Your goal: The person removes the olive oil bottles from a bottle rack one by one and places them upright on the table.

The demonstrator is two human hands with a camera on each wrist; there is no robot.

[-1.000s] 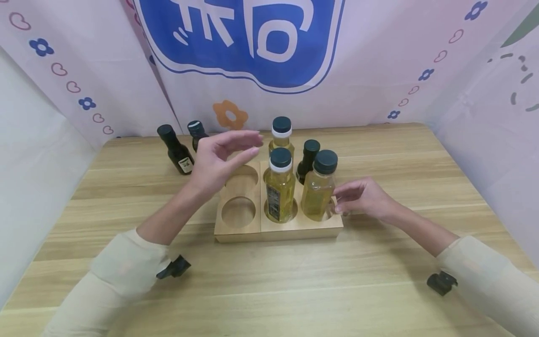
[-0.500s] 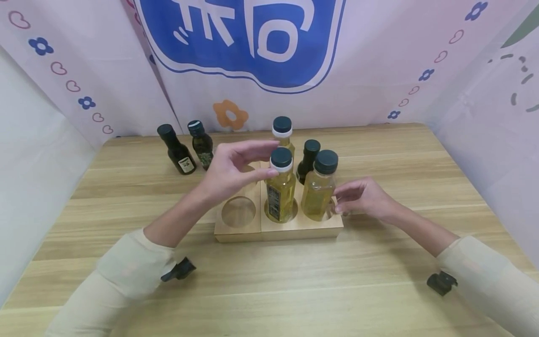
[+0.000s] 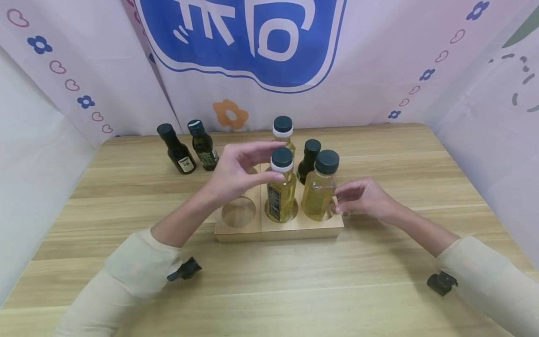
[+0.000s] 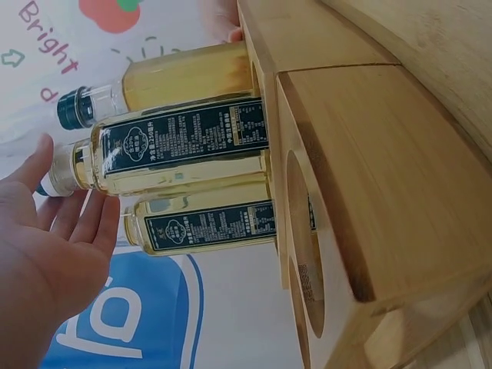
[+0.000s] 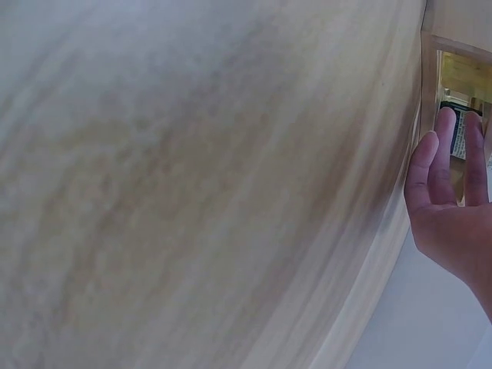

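At centre frame, a boxy pale-wood rack [image 3: 278, 237] holds a tall, clear, dark-capped, yellow-filled bottle [image 3: 282, 199]. The left hand [image 3: 232, 173], thumb and fingers apart, spans its neck, best closed evenly; the right hand [image 3: 368, 201], fingers loosely extended at the rack's right end, best braces.

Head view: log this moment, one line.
left hand: open near front middle bottle; right hand: at rack, right end; two dark bottles: off rack

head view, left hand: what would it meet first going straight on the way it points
Likely the front middle bottle, its neck lying within the open grip of the left hand; whether they touch is unclear.
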